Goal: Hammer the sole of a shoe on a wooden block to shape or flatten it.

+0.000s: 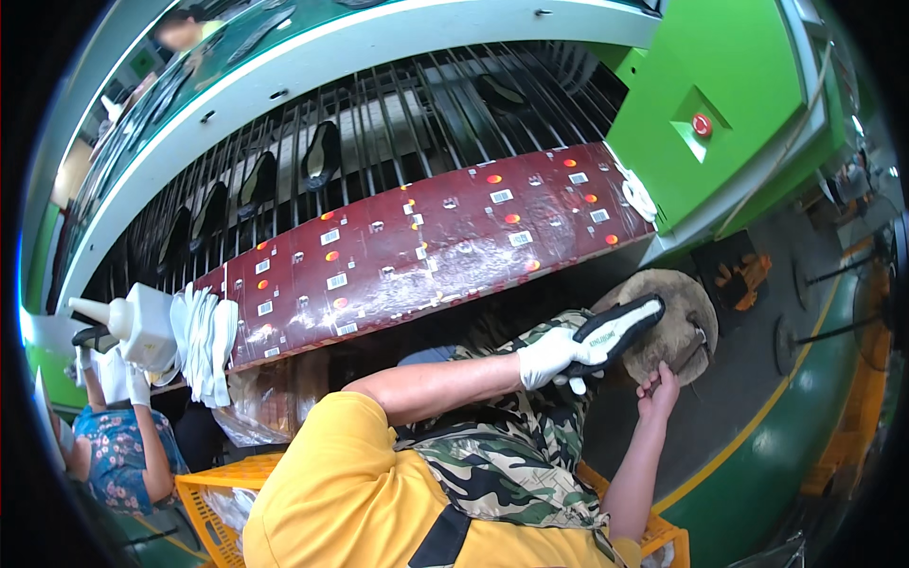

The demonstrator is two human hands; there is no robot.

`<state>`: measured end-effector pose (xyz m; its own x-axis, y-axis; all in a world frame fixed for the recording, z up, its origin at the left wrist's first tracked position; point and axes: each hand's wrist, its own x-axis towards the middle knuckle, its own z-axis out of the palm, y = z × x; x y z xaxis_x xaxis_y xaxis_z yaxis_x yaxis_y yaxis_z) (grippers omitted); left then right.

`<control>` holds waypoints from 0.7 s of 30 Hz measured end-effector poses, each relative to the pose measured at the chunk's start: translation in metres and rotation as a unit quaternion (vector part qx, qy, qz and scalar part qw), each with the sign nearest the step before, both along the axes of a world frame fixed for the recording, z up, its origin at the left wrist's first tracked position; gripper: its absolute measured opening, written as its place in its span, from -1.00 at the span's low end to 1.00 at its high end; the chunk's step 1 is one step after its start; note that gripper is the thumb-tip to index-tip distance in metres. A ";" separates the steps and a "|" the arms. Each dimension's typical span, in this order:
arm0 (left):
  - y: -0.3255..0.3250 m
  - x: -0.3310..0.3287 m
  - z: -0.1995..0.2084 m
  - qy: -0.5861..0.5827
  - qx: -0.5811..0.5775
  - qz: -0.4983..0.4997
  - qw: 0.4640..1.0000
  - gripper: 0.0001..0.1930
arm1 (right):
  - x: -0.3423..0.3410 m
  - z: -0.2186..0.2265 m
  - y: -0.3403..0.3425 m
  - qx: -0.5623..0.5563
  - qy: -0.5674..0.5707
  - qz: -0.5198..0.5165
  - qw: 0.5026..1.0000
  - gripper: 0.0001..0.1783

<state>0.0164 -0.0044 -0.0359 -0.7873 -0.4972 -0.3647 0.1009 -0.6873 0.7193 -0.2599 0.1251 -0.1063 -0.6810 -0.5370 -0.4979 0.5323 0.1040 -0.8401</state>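
Block [663,284] is the landmark. Gloved left hand [554,360] grips one end of a black shoe [615,331], pale underside up; the shoe's far end overlaps the block's left part, touching or hovering, can't tell. Bare right hand [658,390], at the block's near edge, is closed round the handle of a tool [686,358]; its metal head is over the block's right part, kind unclear, maybe hammer or pincers. Tool and shoe look apart. Step reads as working the shoe's underside over the block, my guess. To do it well: rest the shoe firmly on the block first, so it can't rock; hold it by the end away from the tool, gloved fingers clear of the path; bring the tool in from the right, short and controlled; turn the shoe rather than stretching the right arm; watch the pale underside for scuffs. Well left of the block, spare gloves [202,327] and a bottle [147,327] sit by a maroon board [454,237]; no need to reach there. More shoes [322,156] lie on rollers beyond the board.
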 end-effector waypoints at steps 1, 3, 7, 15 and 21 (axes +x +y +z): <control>0.000 0.004 0.001 0.015 0.018 -0.001 1.000 -0.68 | 0.000 0.000 0.001 0.007 0.008 -0.012 1.000 -0.85; -0.004 0.027 0.026 0.022 0.019 -0.032 0.999 -0.66 | 0.000 0.000 0.005 0.016 0.015 -0.026 0.999 -0.84; -0.018 0.077 0.066 0.029 0.030 -0.010 0.999 -0.65 | -0.003 -0.003 0.004 0.018 0.013 -0.020 1.000 -0.85; -0.108 0.163 0.112 0.036 -0.151 0.253 0.955 -0.63 | -0.001 -0.005 0.004 0.013 0.013 -0.038 0.999 -0.81; -0.237 0.211 0.081 0.021 -0.129 0.418 0.899 -0.66 | -0.002 -0.008 0.005 0.008 0.014 -0.048 0.999 -0.80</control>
